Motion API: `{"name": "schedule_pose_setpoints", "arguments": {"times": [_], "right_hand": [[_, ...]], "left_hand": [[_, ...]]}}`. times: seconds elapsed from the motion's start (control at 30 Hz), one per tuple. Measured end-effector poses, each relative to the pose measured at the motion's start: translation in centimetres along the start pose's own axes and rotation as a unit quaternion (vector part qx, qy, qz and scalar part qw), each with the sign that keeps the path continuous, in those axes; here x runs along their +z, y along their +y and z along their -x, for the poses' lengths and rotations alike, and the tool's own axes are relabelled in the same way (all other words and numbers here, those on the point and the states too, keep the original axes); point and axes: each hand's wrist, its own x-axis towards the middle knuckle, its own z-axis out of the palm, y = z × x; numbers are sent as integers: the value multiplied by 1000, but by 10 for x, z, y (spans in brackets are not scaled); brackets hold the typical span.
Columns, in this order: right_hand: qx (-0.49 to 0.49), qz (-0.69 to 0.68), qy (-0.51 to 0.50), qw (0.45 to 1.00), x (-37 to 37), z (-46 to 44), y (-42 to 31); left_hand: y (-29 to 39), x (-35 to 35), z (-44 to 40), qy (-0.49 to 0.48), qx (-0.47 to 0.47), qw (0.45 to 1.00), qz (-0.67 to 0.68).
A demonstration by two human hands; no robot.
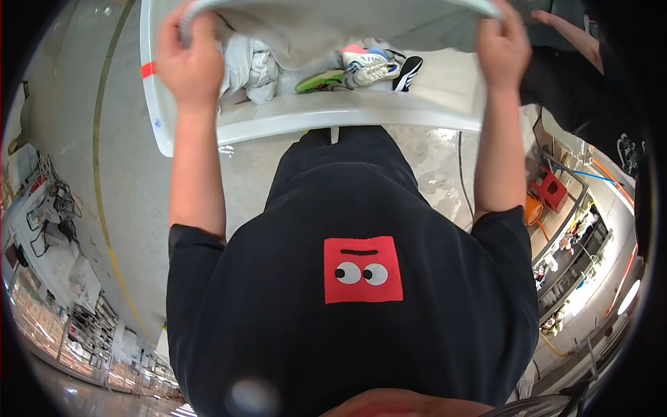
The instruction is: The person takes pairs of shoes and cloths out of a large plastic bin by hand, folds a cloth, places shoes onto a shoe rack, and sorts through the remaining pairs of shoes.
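Grey cloth (347, 24), spread between two hands, top centre of frame.
Upper left: left hand (191, 66) closed on one end; below it, crumpled pale fabric (251, 69) in the white tub (313, 115). Upper centre: cloth sags above the shoes (375, 73); a wider, level pull would likely take out the slack and clear them. Upper right: right hand (504, 52) grips the other end; matching tension advisable.

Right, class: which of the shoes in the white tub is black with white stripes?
The rightmost shoe in the group. The pale shoes beside it are whitish with blue touches, and the leftmost shoe is bright green.
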Motion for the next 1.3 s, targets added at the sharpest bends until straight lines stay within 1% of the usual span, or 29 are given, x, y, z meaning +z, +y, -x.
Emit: {"name": "schedule_pose_setpoints", "arguments": {"times": [0.07,0.13,0.23,0.33,0.37,0.4,0.43,0.47,0.5,0.53,0.57,0.6,0.63,0.67,0.7,0.73,0.77,0.8,0.87,0.9,0.97,1.0,1.03,1.1,1.17,1.27,1.3], "right_hand": [[-46,-191,56,979,-39,-31,-37],[-185,-118,74,973,-53,-62,-46],[-80,-167,6,983,-72,-73,-61],[9,-292,54,955,-62,-56,-59],[-70,-271,-29,960,-69,-51,-39],[52,-257,-87,961,-80,-34,-14],[62,-241,-162,955,-83,-16,-16],[102,-227,-267,931,-90,7,-7],[193,-197,-360,891,-92,32,-6],[318,-204,-469,798,-86,55,1],[273,-219,-510,786,-71,82,-5],[290,-180,-564,752,-56,122,6],[299,-135,-601,729,-42,154,4],[332,-100,-666,660,-27,169,-1],[255,-115,-673,684,-19,207,8],[206,-76,-705,674,-7,227,22],[179,-86,-682,704,9,245,35],[152,-95,-657,732,23,255,42],[241,-116,-630,729,72,241,57],[287,-125,-614,724,99,238,69],[339,-133,-564,741,160,245,105],[319,-121,-555,758,197,253,131],[296,-111,-546,776,234,263,156],[345,-77,-545,760,320,282,199],[383,-70,-555,735,401,297,237],[473,-51,-511,716,525,350,299],[499,-50,-493,712,564,373,319]], "left_hand": [[26,-22,-21,70,73,995,11],[54,-23,-40,75,119,984,111],[81,-24,-47,73,-3,979,188],[62,-46,-49,-41,-45,953,298],[59,-60,-37,-105,-118,929,334],[60,-70,-25,-147,-173,917,327],[55,-76,-8,-185,-193,915,301],[53,-90,13,-237,-239,913,232],[40,-101,27,-332,-262,884,201],[32,-107,44,-386,-315,850,171],[27,-112,67,-388,-403,822,107],[10,-113,91,-420,-458,781,64],[-8,-113,117,-449,-510,734,21],[-26,-109,143,-502,-514,691,-79],[-38,-113,172,-548,-510,639,-177],[-53,-116,208,-587,-453,612,-275],[-66,-118,231,-618,-389,575,-369],[-71,-115,237,-600,-381,626,-321],[-91,-95,239,-556,-359,716,-222],[-102,-76,237,-493,-389,753,-196],[-129,-32,219,-445,-391,787,-176],[-151,-10,213,-419,-392,802,-166],[-174,10,209,-407,-390,810,-165],[-235,52,208,-381,-384,826,-160],[-309,91,218,-368,-411,817,-165],[-438,130,255,-359,-484,782,-156],[-475,143,262,-364,-486,768,-200]]}}
